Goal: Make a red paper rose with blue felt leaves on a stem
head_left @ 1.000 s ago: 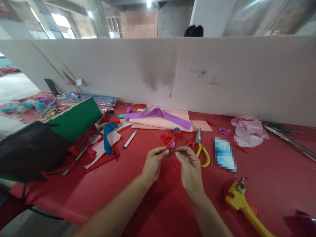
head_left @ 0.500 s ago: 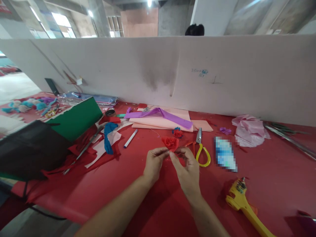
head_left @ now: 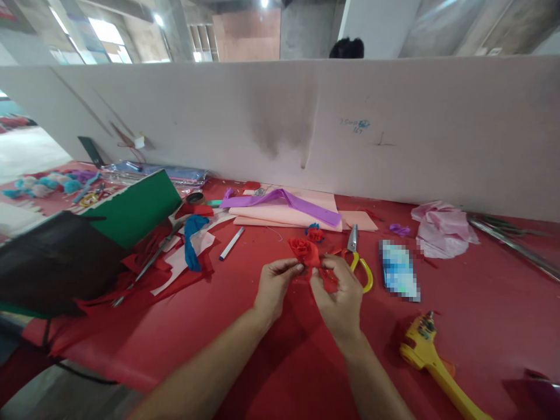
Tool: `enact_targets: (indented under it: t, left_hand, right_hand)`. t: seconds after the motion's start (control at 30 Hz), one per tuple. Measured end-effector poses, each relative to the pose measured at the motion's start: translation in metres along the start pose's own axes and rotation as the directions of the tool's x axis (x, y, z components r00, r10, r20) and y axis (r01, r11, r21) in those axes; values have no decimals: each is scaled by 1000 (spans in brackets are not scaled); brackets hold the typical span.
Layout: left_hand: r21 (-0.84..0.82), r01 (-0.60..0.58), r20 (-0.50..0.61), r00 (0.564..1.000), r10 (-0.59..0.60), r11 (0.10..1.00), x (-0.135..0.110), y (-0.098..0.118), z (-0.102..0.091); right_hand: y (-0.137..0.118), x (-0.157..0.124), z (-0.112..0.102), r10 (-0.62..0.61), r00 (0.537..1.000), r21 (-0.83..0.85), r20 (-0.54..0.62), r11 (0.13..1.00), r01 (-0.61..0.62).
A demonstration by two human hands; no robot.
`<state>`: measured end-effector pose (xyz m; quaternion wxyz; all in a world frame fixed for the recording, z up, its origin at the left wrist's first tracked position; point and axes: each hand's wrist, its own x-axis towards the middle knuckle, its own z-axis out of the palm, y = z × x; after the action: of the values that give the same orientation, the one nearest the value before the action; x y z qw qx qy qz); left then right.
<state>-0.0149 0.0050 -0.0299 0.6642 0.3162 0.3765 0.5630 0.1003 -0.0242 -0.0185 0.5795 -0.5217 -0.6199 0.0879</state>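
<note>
A red crepe paper flower (head_left: 301,247), rolled into ruffled petals, is held up between both hands over the red table. My left hand (head_left: 275,286) pinches its base from the left. My right hand (head_left: 339,291) grips a loose red strip running from the flower, thumb and fingers closed on it. Just behind stands a small red and blue paper flower (head_left: 314,233). Scissors (head_left: 361,271) with a yellow handle lie right of my right hand, partly hidden by it. A yellow glue gun (head_left: 426,350) rests nearer the front right.
Peach paper sheets (head_left: 280,219) and a purple strip (head_left: 284,199) lie at the back, before a white partition (head_left: 210,122). A marker (head_left: 231,244), blue crepe paper (head_left: 192,242) and a green box (head_left: 140,207) are leftward. Pink plastic (head_left: 444,230) and a metal rod (head_left: 516,248) lie right.
My right hand has moved slightly right, away from my left, drawing the red strip out from the flower. The flower now leans a little to the left.
</note>
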Motion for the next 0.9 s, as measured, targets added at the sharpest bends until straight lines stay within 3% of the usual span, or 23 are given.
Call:
enact_targets:
  t: [0.13,0.3,0.57,0.9]
  left_hand:
    - [-18,-10,18,1000,10,1000,0,0,0]
    - [-19,-7,-6,1000,7,1000,0,-1,0]
    - [-28,-23,5,1000,23,999,-1,-1,-1]
    - [-24,-62,-21,998,61,998,-1,-1,-1]
  right_hand:
    - [-2,-1,2,-159,987,-101,-24,983,155]
    - [-1,-1,4,-127,992,-104,-6,987,126]
    - [-7,-6,9,-178,981,-61,75,981,182]
    - [-5,-10,12,133,991,166,26,977,-135]
